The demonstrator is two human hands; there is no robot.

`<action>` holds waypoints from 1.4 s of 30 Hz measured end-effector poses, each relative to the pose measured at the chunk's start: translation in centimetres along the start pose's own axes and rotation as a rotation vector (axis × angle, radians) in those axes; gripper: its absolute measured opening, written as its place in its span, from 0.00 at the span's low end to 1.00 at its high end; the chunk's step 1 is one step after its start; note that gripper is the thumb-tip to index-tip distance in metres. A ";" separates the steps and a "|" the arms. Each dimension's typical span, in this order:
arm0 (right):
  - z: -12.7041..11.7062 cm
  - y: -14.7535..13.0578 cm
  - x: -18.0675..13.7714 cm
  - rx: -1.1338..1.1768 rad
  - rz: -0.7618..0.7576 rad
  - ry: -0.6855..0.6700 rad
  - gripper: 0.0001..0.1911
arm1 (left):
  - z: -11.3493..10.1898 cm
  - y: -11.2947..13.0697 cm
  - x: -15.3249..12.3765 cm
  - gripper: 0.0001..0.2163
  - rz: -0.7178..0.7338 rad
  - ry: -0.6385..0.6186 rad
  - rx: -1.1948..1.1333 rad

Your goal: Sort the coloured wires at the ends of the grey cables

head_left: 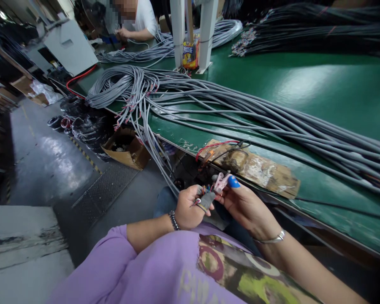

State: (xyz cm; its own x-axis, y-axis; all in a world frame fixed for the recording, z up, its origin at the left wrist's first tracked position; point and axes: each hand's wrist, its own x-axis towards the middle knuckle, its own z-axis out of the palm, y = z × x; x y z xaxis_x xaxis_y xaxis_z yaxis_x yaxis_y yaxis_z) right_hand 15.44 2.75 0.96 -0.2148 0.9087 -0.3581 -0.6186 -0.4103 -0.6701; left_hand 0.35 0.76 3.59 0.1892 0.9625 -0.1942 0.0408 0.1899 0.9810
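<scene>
grey cable end [206,198], coloured wires bared, sits clenched in the left hand [188,209]. fingers of the right hand [245,204] pinch a pink tool [221,181] just beside those wires.

My left hand [190,207] grips a grey cable end [205,198] with coloured wires fanned out, low in the frame's centre. My right hand [245,204] pinches a small pink tool [221,181] against it. Grey cables [240,114] sprawl across the green bench [319,88] above.

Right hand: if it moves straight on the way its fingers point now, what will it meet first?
Most likely the grey cable end held in the left hand. The right hand points toward it, its pink tool close beside the coloured wires. Depth is unclear.
</scene>
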 end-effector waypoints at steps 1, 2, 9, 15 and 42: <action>-0.1 0.0 0.0 0.008 -0.004 0.007 0.16 | 0.0 0.0 0.0 0.15 0.003 -0.005 0.009; -0.1 0.1 0.0 0.012 -0.011 0.017 0.15 | 0.0 -0.1 0.1 0.15 0.008 -0.012 0.015; -0.2 0.6 0.1 0.009 -0.038 0.075 0.18 | 0.2 -0.2 0.2 0.14 0.011 -0.047 0.022; 0.2 0.6 0.0 0.031 -0.031 0.023 0.16 | 0.1 0.0 0.0 0.15 -0.038 -0.050 0.007; -1.2 0.5 -0.7 -0.078 0.138 -0.083 0.19 | -1.6 -1.6 -0.7 0.21 -0.010 -0.227 -0.221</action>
State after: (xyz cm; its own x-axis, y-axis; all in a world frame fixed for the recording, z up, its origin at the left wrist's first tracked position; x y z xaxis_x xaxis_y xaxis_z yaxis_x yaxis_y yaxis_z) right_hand 16.17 1.78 0.13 -0.3575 0.8452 -0.3974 -0.5191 -0.5335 -0.6677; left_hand -1.45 0.11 2.13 0.4047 0.8976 -0.1748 -0.1661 0.2601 0.9512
